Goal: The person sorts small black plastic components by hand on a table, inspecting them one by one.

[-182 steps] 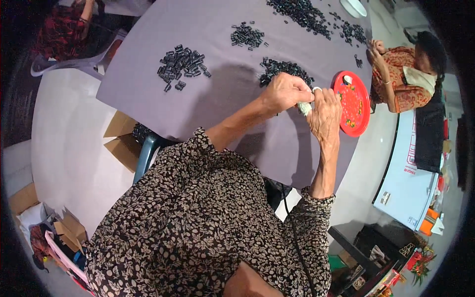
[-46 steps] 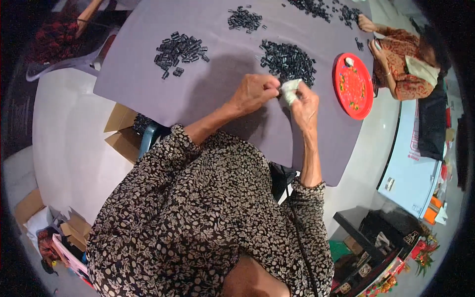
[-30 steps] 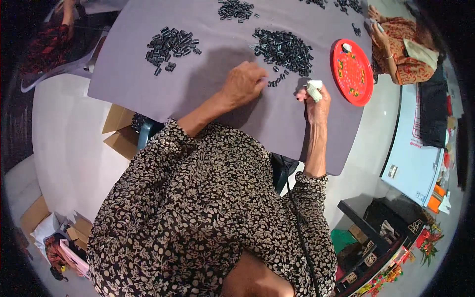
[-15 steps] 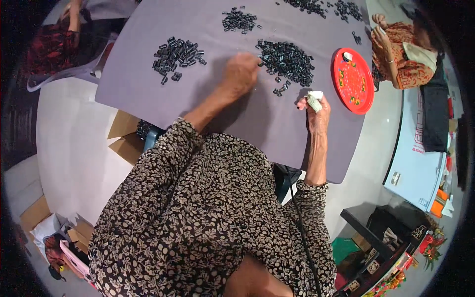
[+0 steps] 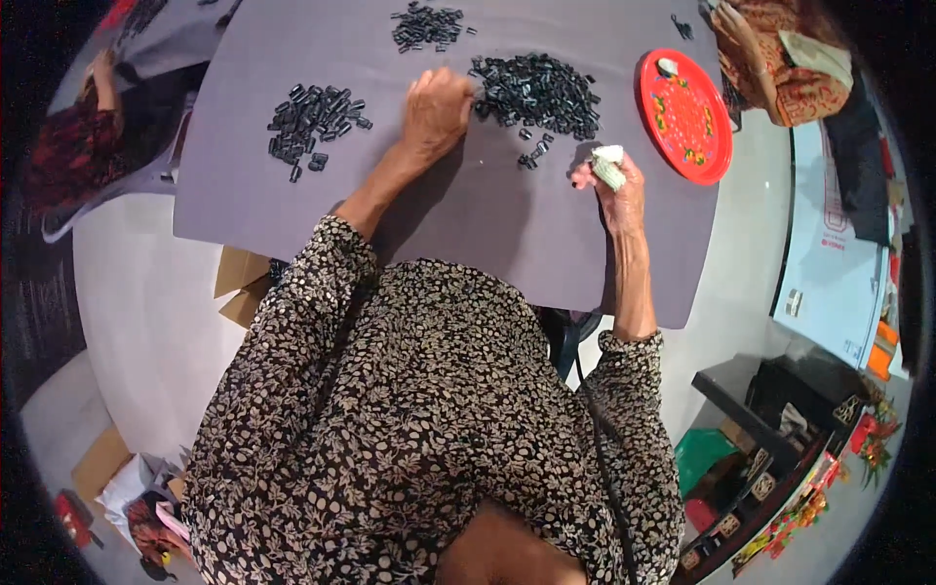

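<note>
At the left edge of a large heap of small black glossy pieces (image 5: pixel 538 96), my left hand (image 5: pixel 437 109) is bent over the grey table covering, its fingers curled inward. The fingertips are partly hidden and slightly blurred, so I cannot make out what they hold. My right hand (image 5: pixel 621 200) rests palm up to the right of the heap, its fingers closed around a crumpled white and pale green cloth-like wad (image 5: pixel 608 168). A few loose black pieces (image 5: pixel 534 153) lie between that hand and the heap.
Smaller heaps of black pieces lie to the left (image 5: pixel 314 122) and farther back (image 5: pixel 427 27). A red oval tray (image 5: pixel 726 156) with a small white item sits at the table's right edge. Another person in orange patterned clothing (image 5: pixel 799 78) is beyond it, and one in dark red (image 5: pixel 73 136) at far left.
The whole view has shifted, so the table sits higher and farther left. My left hand has drawn slightly away from the heap, its fingers more curled. The right hand keeps hold of the wad.
</note>
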`<state>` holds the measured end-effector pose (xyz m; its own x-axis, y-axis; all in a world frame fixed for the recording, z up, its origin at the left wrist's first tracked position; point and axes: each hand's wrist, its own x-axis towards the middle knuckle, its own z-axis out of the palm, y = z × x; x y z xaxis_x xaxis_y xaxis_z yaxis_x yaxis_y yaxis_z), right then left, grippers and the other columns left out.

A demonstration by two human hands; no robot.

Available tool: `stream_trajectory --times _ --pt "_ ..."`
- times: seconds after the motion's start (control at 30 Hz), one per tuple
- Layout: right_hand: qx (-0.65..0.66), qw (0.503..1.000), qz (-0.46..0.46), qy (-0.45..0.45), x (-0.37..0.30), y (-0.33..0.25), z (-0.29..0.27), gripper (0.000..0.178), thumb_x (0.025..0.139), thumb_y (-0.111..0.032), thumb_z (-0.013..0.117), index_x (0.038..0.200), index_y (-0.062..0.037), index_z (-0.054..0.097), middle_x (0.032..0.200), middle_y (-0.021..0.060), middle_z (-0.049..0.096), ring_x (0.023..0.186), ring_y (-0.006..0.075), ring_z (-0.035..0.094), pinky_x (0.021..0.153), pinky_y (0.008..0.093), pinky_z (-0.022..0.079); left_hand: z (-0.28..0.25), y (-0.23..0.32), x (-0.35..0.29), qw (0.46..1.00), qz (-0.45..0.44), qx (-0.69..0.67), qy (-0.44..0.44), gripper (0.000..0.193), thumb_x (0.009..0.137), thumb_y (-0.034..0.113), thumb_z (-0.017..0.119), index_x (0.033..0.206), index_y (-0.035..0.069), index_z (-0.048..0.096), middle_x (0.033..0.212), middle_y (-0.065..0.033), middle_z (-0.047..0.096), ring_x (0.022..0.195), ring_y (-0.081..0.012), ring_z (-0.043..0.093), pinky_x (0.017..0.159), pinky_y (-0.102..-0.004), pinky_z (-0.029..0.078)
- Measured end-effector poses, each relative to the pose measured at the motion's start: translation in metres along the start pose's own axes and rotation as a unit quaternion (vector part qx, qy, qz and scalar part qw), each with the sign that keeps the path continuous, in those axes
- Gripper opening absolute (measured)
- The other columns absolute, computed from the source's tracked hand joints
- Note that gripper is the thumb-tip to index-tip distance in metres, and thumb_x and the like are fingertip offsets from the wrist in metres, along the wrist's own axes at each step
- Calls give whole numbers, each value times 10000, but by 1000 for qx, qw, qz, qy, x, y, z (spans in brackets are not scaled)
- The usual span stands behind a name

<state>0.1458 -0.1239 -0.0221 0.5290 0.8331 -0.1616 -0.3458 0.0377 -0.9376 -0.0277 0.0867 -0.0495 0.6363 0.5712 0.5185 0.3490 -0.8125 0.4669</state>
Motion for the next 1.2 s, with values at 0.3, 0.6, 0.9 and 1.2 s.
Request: stream_trajectory --times 0.3,0.6,0.9,1.2 --pt "-24 1000 -10 7 -3 3 1 79 810 -60 522 852 6 536 708 122 576 626 225 588 564 298 474 -13 12 1 977 -101 -186 -2 81 724 131 593 765 64 614 705 -84 596 682 -237 565 632 -338 435" --pt "-55 998 2 36 0 -7 32 88 795 -61 551 852 7 547 698 98 572 610 184 569 590 289 464 -27 52 0 779 -288 -545 -114 129 787 102 603 873 6 594 765 -39 599 656 -82 537 613 -203 442" --pt "-136 988 -71 -18 14 -30 75 118 798 -62 558 885 13 581 772 103 612 642 166 591 613 270 480 -27 60 -2 723 -269 -624 -121 161 784 135 625 880 10 588 797 -42 603 682 -74 526 631 -204 438" --pt "-169 984 -61 -18 29 -31 90 118 799 -67 562 877 15 595 852 84 626 692 151 600 659 260 475 -20 52 -5 731 -302 -597 -134 183 791 133 605 909 -7 608 769 -11 585 660 -61 506 614 -197 431"
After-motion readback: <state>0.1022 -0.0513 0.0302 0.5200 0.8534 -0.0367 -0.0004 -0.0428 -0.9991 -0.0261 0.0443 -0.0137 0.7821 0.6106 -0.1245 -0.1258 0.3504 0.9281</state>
